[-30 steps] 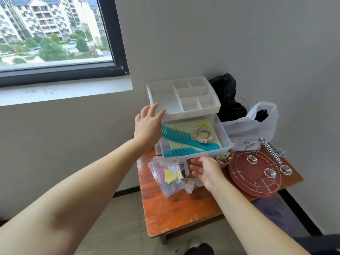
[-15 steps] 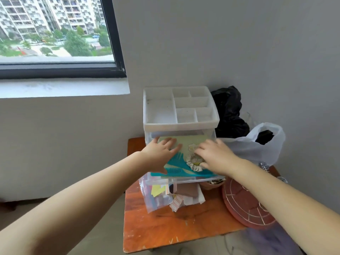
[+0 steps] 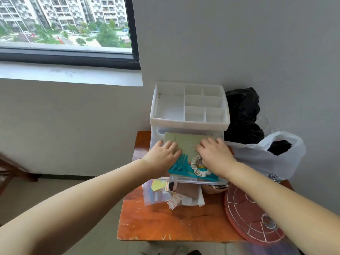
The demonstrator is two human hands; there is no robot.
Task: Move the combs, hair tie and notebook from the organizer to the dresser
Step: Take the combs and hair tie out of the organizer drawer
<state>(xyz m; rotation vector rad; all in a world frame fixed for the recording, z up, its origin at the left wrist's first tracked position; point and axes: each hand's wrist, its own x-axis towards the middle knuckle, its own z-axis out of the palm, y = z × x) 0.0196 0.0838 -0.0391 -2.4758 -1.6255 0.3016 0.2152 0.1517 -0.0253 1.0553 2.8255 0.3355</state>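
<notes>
Both hands in open organizer (image 3: 189, 122) drawer, frame centre. Left hand (image 3: 163, 153) flat, fingers together on notebook (image 3: 185, 144) over combs (image 3: 181, 165). Right hand (image 3: 213, 153) fingers curled beside hair tie (image 3: 197, 167); pinch unclear. Step: gathering. Next: secure grip, lift clear.

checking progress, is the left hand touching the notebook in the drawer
Touching. The head view shows the left hand lying with its fingers flat on the green notebook, no gap visible.

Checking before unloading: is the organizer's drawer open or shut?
Open: the drawer is pulled out, exposing notebook, combs and hair tie.
</notes>
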